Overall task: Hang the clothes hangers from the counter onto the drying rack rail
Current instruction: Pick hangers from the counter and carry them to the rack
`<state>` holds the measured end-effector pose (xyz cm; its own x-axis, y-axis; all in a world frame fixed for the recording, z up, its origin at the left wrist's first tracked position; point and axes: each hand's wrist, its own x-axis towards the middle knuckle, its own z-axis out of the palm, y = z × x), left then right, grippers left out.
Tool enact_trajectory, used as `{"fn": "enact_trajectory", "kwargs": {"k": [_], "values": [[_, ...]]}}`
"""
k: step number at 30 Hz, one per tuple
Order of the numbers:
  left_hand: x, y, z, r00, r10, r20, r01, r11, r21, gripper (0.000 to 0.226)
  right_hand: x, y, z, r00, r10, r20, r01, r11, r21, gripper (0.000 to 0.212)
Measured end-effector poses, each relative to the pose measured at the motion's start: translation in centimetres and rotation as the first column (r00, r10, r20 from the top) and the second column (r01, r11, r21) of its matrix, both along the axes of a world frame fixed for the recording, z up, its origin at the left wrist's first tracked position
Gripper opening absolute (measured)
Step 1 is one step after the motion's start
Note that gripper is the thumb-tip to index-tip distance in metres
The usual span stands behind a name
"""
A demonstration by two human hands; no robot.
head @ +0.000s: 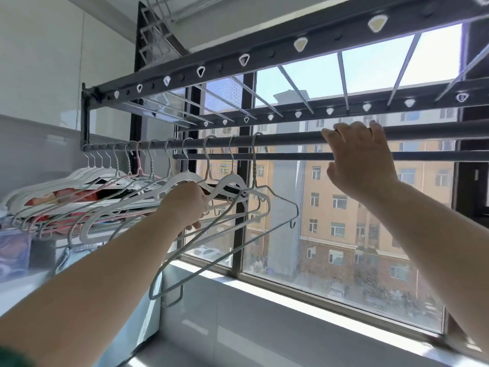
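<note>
A dark round rail (288, 140) of the drying rack runs across the window. Several white and pink hangers (127, 178) hang from its left part, hooks over the rail. The rightmost wire hanger (280, 205) hangs at about mid-rail. My left hand (185, 205) grips the shoulders of the hangers nearest the middle, fingers curled round them. My right hand (360, 160) is further right on the rail, its fingertips hooked over the top of the bar.
The rack's upper frame (238, 62) with triangular holes and thin cross rods hangs overhead. A second, lower bar (291, 156) runs just behind the rail. The window sill (291, 290) lies below. A counter with clutter (23, 247) is at the left.
</note>
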<state>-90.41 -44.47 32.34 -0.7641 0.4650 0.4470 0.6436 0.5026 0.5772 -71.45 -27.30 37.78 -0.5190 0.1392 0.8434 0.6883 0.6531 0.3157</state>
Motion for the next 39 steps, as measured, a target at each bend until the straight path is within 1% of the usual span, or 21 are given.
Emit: {"fn": "enact_trajectory", "kwargs": {"k": [4, 8, 11, 13, 15, 18, 21, 24, 27, 29, 31, 33, 35, 37, 39], "values": [[-0.8, -0.2, -0.2, 1.0, -0.005, 0.005, 0.004, 1.0, 0.024, 0.029, -0.1, -0.4, 0.1, 1.0, -0.019, 0.015, 0.02, 1.0, -0.017, 0.054], [-1.4, -0.5, -0.4, 0.999, -0.024, -0.042, 0.024, 1.0, 0.015, 0.029, -0.1, -0.6, 0.1, 1.0, -0.023, 0.016, 0.024, 0.999, -0.021, 0.054], [-1.4, -0.8, -0.3, 0.985, -0.009, -0.172, 0.005, 1.0, -0.027, 0.03, 0.0, -0.7, 0.1, 0.999, -0.022, 0.024, 0.023, 0.999, -0.024, 0.054], [-0.8, -1.0, 0.2, 0.955, 0.028, -0.294, -0.042, 0.998, -0.041, 0.033, 0.2, -0.7, 0.2, 0.999, -0.015, 0.034, 0.016, 0.999, -0.03, 0.054], [0.3, -1.3, 0.9, 0.927, 0.041, -0.374, -0.058, 0.998, -0.032, 0.035, 0.7, -0.7, 0.1, 0.999, -0.002, 0.045, 0.003, 0.999, -0.034, 0.053], [3.0, -1.7, 2.4, 0.906, 0.003, -0.424, 0.006, 1.0, 0.02, 0.034, 2.0, -0.8, -0.7, 0.997, 0.049, 0.055, -0.047, 0.998, -0.036, 0.051], [7.2, -1.4, 3.7, 0.877, -0.09, -0.473, 0.135, 0.989, 0.063, 0.029, 4.6, -0.7, -1.6, 0.993, 0.104, 0.063, -0.102, 0.994, -0.046, 0.049], [12.3, 0.4, 4.0, 0.839, -0.208, -0.503, 0.264, 0.963, 0.043, 0.024, 8.6, 0.1, -2.5, 0.991, 0.076, 0.111, -0.069, 0.995, -0.066, 0.044], [18.1, 3.5, 3.0, 0.815, -0.331, -0.476, 0.402, 0.914, 0.052, 0.019, 14.4, 1.6, -3.8, 0.984, 0.02, 0.179, 0.004, 0.991, -0.135, 0.041], [22.5, 6.3, 1.6, 0.79, -0.447, -0.419, 0.515, 0.855, 0.059, 0.014, 19.4, 2.6, -4.8, 0.974, -0.02, 0.227, 0.066, 0.978, -0.196, 0.039], [27.2, 9.3, -0.2, 0.744, -0.575, -0.34, 0.62, 0.784, 0.031, 0.013, 25.0, 3.4, -6.2, 0.962, -0.065, 0.266, 0.141, 0.95, -0.28, 0.037], [31.9, 12.1, -2.5, 0.684, -0.686, -0.248, 0.707, 0.707, -0.005, 0.014, 31.0, 4.3, -7.6, 0.94, -0.128, 0.317, 0.243, 0.903, -0.355, 0.033], [36.7, 14.7, -4.7, 0.628, -0.76, -0.165, 0.765, 0.642, -0.045, 0.022, 37.0, 5.1, -9.2, 0.917, -0.2, 0.345, 0.341, 0.843, -0.416, 0.032], [41.4, 17.0, -6.8, 0.577, -0.814, -0.068, 0.814, 0.58, -0.029, 0.03, 42.8, 5.6, -10.9, 0.908, -0.256, 0.331, 0.398, 0.775, -0.492, 0.033], [46.3, 18.9, -8.8, 0.504, -0.863, 0.027, 0.863, 0.505, -0.001, 0.027, 48.6, 5.8, -12.7, 0.894, -0.318, 0.316, 0.447, 0.698, -0.56, 0.032]]}}
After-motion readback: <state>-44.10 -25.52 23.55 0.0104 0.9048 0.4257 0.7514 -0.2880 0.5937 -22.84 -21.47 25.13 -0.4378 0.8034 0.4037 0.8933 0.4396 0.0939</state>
